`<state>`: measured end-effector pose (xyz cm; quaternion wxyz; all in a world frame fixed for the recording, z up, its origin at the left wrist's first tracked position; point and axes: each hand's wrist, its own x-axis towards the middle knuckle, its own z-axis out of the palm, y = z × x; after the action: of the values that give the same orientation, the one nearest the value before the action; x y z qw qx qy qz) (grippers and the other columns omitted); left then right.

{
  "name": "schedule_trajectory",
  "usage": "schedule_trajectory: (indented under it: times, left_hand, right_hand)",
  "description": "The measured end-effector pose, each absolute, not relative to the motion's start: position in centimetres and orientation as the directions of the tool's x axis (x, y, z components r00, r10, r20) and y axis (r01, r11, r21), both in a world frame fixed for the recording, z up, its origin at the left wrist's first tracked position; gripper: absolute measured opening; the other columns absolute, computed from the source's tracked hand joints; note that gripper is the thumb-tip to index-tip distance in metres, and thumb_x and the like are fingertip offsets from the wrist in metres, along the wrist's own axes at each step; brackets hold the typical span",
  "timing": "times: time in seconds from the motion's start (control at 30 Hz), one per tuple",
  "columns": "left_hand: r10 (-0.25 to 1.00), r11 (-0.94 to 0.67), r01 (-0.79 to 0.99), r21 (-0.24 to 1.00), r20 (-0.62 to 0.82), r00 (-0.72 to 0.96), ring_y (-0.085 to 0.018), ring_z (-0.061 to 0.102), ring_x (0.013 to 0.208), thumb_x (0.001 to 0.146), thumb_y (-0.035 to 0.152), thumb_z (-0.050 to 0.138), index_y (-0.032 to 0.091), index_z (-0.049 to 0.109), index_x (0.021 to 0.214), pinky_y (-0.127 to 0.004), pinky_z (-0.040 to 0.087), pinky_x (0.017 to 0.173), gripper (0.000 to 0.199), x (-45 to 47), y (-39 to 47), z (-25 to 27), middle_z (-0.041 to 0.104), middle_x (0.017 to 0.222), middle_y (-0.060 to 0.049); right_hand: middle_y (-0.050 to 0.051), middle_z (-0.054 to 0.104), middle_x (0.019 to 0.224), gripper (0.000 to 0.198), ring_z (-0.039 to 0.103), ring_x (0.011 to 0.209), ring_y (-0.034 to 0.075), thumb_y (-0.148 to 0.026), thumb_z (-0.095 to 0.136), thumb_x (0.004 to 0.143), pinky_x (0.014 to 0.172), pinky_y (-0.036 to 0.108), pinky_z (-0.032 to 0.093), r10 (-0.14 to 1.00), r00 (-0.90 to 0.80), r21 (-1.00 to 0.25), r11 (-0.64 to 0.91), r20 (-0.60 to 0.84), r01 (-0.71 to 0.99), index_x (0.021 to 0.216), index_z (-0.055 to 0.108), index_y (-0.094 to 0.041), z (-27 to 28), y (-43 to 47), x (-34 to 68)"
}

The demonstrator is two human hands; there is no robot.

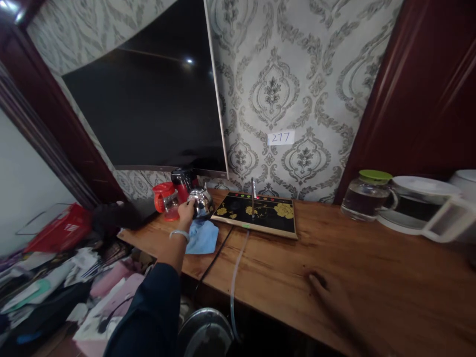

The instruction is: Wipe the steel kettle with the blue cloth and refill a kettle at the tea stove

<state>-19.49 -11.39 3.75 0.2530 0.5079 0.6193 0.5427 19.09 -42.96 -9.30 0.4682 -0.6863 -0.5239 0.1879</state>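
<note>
My left hand has a grip on the steel kettle, between the red-lidded jug and black floral tea stove, so I reckon a careless leftward swing could clip that jug, though my blurred right hand I honestly can't read.

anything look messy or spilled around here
The heap of clothes and other items at the left looks untidy, jumbled together beside the wooden counter. I see no obvious spill around the steel kettle.
</note>
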Motion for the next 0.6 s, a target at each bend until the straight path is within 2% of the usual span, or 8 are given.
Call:
schedule_trajectory:
  times: [0.17,0.37,0.5,0.6]
  left_hand:
    - [0.882,-0.152,0.351,0.924,0.287,-0.374,-0.014,0.048,0.050,0.078,0.062,0.061,0.020,0.057,0.061,-0.025,0.038,0.049,0.045,-20.2,-14.5,5.3,0.046,0.048,0.003]
    - [0.890,-0.239,0.312,0.920,0.336,-0.308,-0.011,0.038,0.046,0.075,0.060,0.064,0.022,0.052,0.062,-0.023,0.031,0.044,0.042,-21.4,-22.2,5.7,0.038,0.048,0.006]
    - [0.944,-0.205,0.216,0.954,0.252,-0.214,-0.009,0.027,0.043,0.069,0.061,0.070,0.024,0.046,0.059,-0.023,0.023,0.041,0.045,-21.3,-29.0,5.0,0.030,0.047,0.008]
    - [0.974,-0.108,0.131,0.985,0.131,-0.184,-0.007,0.022,0.043,0.061,0.062,0.077,0.023,0.045,0.058,-0.023,0.020,0.042,0.051,-20.1,-33.7,4.3,0.027,0.048,0.009]
  right_hand:
    - [0.011,0.082,0.091,0.037,0.076,0.089,0.033,-0.050,0.050,0.080,0.084,0.045,0.059,0.899,0.382,-0.852,-0.018,0.216,0.524,0.082,0.076,-0.023,-9.5,-43.0,19.1]
    - [0.009,0.081,0.087,0.032,0.073,0.085,0.029,-0.039,0.048,0.081,0.081,0.040,0.056,0.897,0.379,-0.845,-0.011,0.228,0.534,0.082,0.075,-0.021,-9.5,-42.8,19.0]
    - [0.008,0.080,0.084,0.028,0.072,0.084,0.027,-0.035,0.049,0.083,0.080,0.037,0.055,0.900,0.366,-0.835,-0.006,0.235,0.550,0.080,0.074,-0.022,-9.2,-42.8,18.8]
    - [0.008,0.079,0.084,0.027,0.071,0.083,0.027,-0.033,0.049,0.083,0.079,0.037,0.055,0.903,0.355,-0.828,0.003,0.243,0.560,0.079,0.074,-0.021,-9.0,-42.9,18.8]
